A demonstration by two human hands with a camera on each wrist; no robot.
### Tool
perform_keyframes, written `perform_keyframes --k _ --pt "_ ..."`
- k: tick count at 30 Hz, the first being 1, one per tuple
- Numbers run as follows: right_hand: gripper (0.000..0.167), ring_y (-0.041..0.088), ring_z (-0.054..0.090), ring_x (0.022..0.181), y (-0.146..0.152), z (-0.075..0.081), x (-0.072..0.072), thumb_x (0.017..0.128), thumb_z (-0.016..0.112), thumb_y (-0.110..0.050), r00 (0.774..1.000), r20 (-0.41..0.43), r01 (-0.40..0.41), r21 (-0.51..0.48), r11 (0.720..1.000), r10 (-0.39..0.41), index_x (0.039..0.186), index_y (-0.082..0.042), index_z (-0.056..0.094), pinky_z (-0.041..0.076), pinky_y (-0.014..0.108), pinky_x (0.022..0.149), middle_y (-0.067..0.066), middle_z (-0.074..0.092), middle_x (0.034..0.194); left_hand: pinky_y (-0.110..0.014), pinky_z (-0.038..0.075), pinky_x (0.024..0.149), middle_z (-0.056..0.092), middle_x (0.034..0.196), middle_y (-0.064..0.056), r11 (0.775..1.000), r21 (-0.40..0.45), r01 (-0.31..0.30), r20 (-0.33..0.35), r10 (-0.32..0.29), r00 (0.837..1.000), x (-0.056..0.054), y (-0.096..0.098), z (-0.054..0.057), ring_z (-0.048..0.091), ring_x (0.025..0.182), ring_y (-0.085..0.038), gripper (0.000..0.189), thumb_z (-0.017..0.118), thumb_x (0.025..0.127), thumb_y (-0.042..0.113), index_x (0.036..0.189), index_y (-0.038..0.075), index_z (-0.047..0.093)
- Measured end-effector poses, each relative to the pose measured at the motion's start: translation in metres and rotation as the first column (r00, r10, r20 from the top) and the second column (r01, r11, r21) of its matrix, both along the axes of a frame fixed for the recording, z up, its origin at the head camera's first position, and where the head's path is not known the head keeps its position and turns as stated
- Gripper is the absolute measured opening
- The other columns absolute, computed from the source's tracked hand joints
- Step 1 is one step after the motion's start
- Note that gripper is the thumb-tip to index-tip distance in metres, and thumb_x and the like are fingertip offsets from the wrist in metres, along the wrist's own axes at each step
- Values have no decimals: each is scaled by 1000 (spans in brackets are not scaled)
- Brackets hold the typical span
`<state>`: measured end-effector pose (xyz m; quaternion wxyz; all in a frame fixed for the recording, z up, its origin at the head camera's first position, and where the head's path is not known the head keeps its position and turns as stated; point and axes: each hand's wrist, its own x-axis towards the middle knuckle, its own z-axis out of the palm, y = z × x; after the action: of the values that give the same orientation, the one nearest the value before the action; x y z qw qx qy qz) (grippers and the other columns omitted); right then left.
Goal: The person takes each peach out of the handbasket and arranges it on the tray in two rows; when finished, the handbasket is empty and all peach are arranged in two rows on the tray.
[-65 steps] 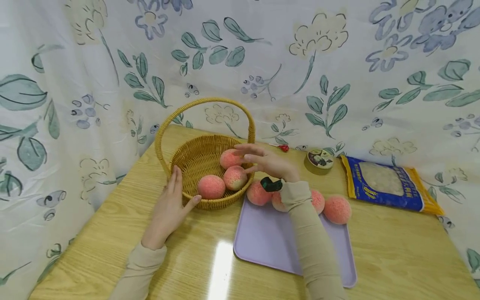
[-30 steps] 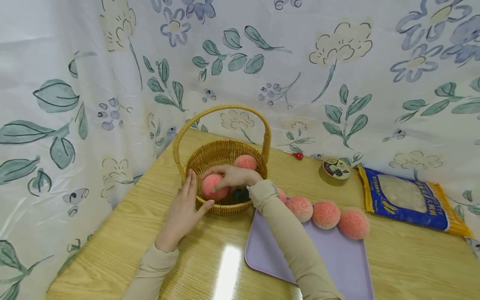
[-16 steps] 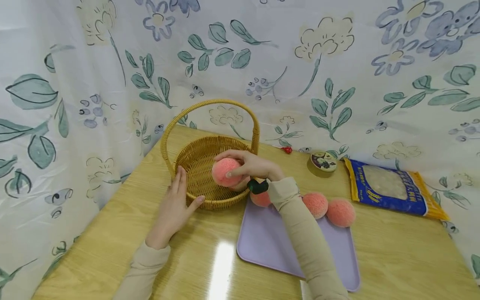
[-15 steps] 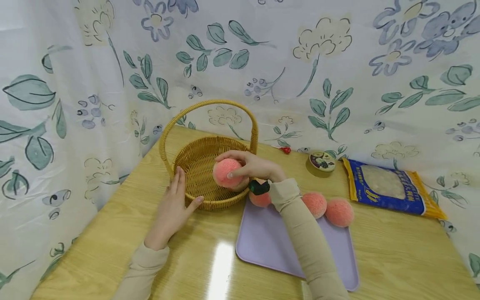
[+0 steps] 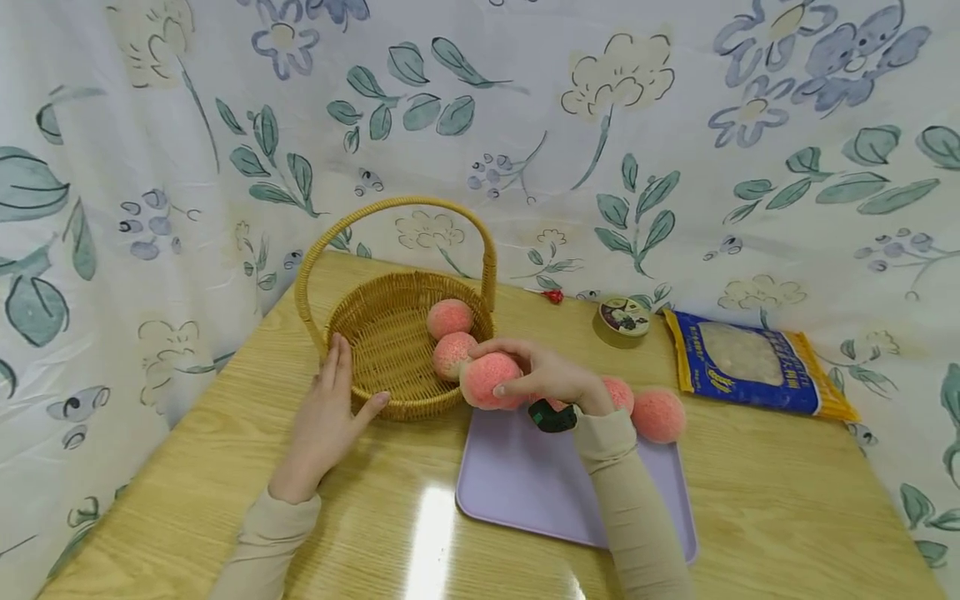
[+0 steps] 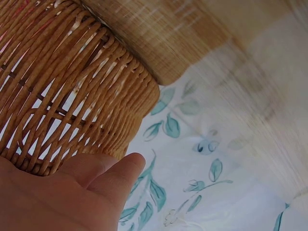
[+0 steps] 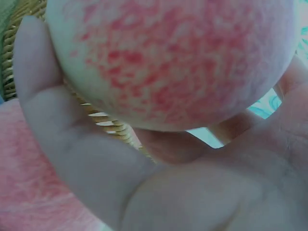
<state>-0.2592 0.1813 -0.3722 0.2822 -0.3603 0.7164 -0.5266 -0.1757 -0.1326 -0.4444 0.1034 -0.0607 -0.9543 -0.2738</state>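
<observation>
In the head view, my right hand [image 5: 551,379] grips a pink-and-cream peach [image 5: 491,381] over the right rim of a wicker basket [image 5: 375,400], near the back left corner of a lilac tray [image 5: 517,492]. The right wrist view shows the held peach [image 7: 178,62] large between thumb and fingers. Two more peaches sit inside the basket on its right side, the rear peach [image 5: 450,319] touching the front peach [image 5: 452,355]. My left hand [image 5: 322,425] rests on the basket's left side, fingers straight against the wicker wall [image 6: 82,91].
Along the tray's back edge lies a row of peaches [image 5: 660,415], partly hidden by my right hand and wrist. Behind them stand a round tin [image 5: 622,321] and a blue-and-yellow packet [image 5: 750,362]. A small red item [image 5: 553,296] lies by the floral curtain [image 5: 525,100]. The basket's tall handle [image 5: 405,202] arches overhead.
My right hand has reached into the basket, gripped its front left peach, lifted it and carried it right, over the rim. The left hand stays on the basket. The view has shifted slightly.
</observation>
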Motion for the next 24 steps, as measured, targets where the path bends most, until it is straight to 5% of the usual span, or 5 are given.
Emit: perform_keyframes --k 6,13,24 --pt "54 14 49 122 11 -11 15 83 72 -1 999 -17 34 -17 999 -34 134 -3 54 47 25 95 14 45 147 -64 23 113 -4 162 -20 1000 -12 -3 2 3 1000 2 1 -1 19 142 -52 97 48 96 56 154 3 -8" --pt "49 15 39 138 23 -25 23 81 77 -8 980 -197 39 32 999 -32 127 -12 61 39 27 108 7 50 143 -65 23 113 -4 162 -21 1000 -13 -3 -14 3 1000 0 0 0 18 142 -53 96 48 96 56 154 5 -10" --pt "51 17 45 134 19 -30 26 78 80 -16 985 -161 -31 152 988 55 126 -19 62 43 26 104 1 57 137 -65 25 111 -2 162 -23 1000 -14 6 -32 -6 999 -1 2 0 21 140 -55 96 49 96 55 154 2 -7"
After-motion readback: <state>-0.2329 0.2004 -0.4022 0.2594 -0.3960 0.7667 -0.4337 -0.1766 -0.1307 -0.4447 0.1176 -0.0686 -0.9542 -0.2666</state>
